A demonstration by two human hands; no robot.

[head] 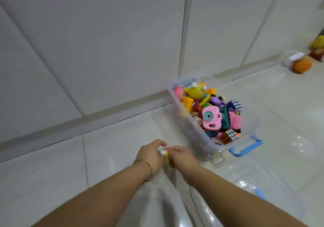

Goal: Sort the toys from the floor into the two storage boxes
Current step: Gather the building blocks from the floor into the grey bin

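A clear plastic storage box (180, 104) with a blue handle (249, 148) stands on the tiled floor against the wall. It is full of small plastic toys, among them a pink toy camera (210, 118), puzzle cubes (235, 104) and a yellow figure (248, 91). Just left of and in front of the box, my left hand (150, 154) and my right hand (180, 157) meet over a small yellow and white toy (165, 154). Both hands pinch it; most of the toy is hidden by my fingers.
An orange plush toy (300, 64), a white object (293, 58) and a yellow and red plush toy (318, 48) lie on the floor at the far right by the wall. A second clear container (259, 191) with a blue part lies near my right forearm.
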